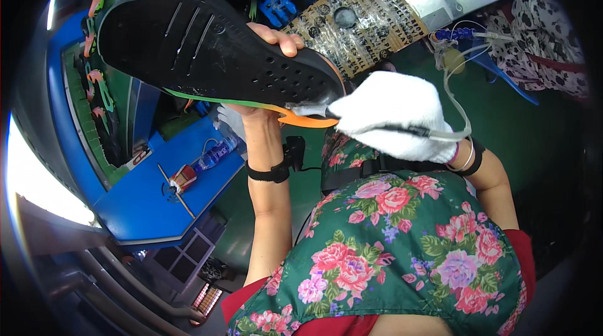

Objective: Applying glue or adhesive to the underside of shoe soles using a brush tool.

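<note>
A black shoe sole [188,44] is held up at the upper left, its dark face with small holes and slits turned toward me. A green and orange edge strip [308,121] runs along its lower side. My left hand [281,39] is bare and wrapped around the sole from behind, its fingertips over the far edge. Beside the heel, my right hand [396,116] wears a white glove and is closed on a brush-like tool [311,110], its pale tip against the sole's edge. A clear hose [461,132] trails from this hand; most of the tool is hidden.
On the left, a blue table [141,201] bears a plastic bottle [217,152] and a red-and-white can [183,178]. Colourful shoe parts [97,78] line a green belt. Ahead lies a taped cardboard surface [358,19] beside a metal panel. Someone in patterned clothing [540,41] is at right.
</note>
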`<control>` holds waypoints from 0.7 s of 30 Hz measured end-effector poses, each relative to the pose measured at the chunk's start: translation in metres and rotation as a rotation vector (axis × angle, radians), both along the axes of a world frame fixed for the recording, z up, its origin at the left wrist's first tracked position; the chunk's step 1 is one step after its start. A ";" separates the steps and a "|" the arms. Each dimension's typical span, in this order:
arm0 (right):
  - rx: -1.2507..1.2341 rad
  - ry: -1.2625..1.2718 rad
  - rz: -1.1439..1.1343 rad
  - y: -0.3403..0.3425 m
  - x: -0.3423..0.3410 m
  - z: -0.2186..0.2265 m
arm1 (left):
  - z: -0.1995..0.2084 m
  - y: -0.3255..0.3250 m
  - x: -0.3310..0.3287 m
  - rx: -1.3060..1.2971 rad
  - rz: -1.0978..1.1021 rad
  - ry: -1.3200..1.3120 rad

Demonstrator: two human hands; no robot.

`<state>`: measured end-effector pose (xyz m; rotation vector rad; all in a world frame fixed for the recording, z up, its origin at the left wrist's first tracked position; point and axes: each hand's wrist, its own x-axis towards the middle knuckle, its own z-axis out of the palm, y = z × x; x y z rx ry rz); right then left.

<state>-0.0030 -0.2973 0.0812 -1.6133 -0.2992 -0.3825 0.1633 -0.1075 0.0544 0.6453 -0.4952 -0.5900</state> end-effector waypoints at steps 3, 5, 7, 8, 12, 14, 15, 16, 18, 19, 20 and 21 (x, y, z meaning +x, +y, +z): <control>-0.074 -0.063 0.004 -0.002 -0.002 -0.002 | 0.001 -0.002 0.002 -0.030 -0.017 0.006; -0.063 -0.020 -0.020 -0.002 -0.003 -0.002 | 0.001 -0.002 0.002 -0.031 -0.018 0.018; -0.170 -0.122 -0.020 0.002 -0.005 0.000 | 0.001 -0.001 0.001 0.018 -0.006 0.021; -0.182 -0.144 -0.032 0.005 -0.006 0.001 | 0.001 -0.001 0.000 0.017 -0.005 0.021; -0.091 -0.151 -0.038 0.017 -0.007 0.009 | -0.002 -0.002 -0.005 0.005 -0.033 0.060; -0.077 -0.141 -0.025 0.018 -0.006 0.012 | -0.003 -0.003 -0.008 -0.016 -0.048 0.071; -0.082 -0.119 0.007 0.017 -0.006 0.013 | -0.004 -0.004 -0.011 -0.043 -0.078 0.128; -0.074 -0.116 -0.004 0.015 -0.007 0.014 | -0.005 -0.005 -0.010 -0.058 -0.092 0.156; -0.065 -0.109 -0.058 0.011 -0.007 0.015 | -0.007 -0.005 -0.011 -0.068 -0.108 0.141; -0.048 -0.093 -0.113 0.010 -0.008 0.015 | -0.008 -0.006 -0.011 -0.063 -0.104 0.087; -0.037 -0.071 -0.117 0.010 -0.008 0.015 | -0.008 -0.005 -0.011 -0.061 -0.108 0.100; -0.080 -0.058 -0.073 0.010 -0.009 0.014 | -0.009 -0.005 -0.011 -0.070 -0.095 0.114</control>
